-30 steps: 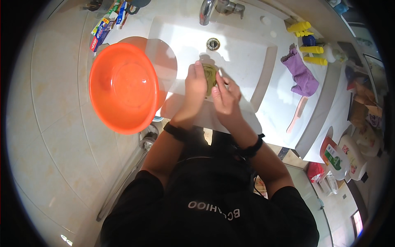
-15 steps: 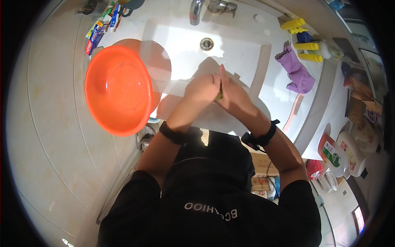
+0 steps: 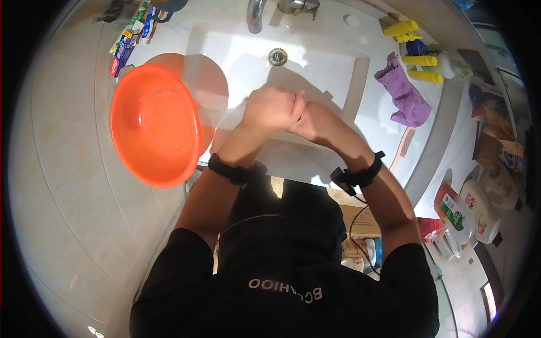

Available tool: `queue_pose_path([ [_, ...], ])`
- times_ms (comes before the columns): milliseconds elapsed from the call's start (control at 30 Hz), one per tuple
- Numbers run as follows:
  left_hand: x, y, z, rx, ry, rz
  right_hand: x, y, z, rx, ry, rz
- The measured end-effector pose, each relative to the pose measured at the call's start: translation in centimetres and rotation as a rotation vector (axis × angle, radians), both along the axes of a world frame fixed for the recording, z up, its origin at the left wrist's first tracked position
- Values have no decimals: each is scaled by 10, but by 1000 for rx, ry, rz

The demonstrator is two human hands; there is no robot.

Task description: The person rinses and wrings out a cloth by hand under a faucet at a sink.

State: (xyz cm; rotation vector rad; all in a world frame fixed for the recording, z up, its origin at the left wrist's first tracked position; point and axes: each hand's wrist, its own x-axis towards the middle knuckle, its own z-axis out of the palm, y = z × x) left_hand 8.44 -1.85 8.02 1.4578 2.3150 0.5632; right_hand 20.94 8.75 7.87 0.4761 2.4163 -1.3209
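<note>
— Where are the hands?
— Over the white sink [image 3: 338, 67], pressed against each other: left hand [image 3: 269, 108] and right hand [image 3: 315, 119], each with a black wristband.
— The fingers?
— Curled together. I cannot tell whether anything is clamped between them.
— And around?
— An orange bowl [image 3: 152, 124] at the sink's left edge, a purple cloth [image 3: 407, 100] on the table to the right, the drain [image 3: 277, 56] and tap [image 3: 255, 12] beyond.
</note>
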Motion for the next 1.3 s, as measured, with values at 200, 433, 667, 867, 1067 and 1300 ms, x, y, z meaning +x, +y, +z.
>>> queue_pose_path([
  [200,-8,3,8,428,-123,-214,-12,33,24,-784,-395,33],
  [433,-15,16,-5,506,-218,-207,-3,38,-7,-1343,-515,-106],
  [667,-23,0,-56,-199,-617,509,14,2,4,299,164,-186],
  [867,-17,13,-55,-665,-1054,394,21,-13,-19,667,482,-6],
  [1067,1,7,-70,-361,-536,178,10,-1,-27,581,136,23],
  [1300,11,25,4,-86,-333,106,3,39,-9,-46,-89,-23],
])
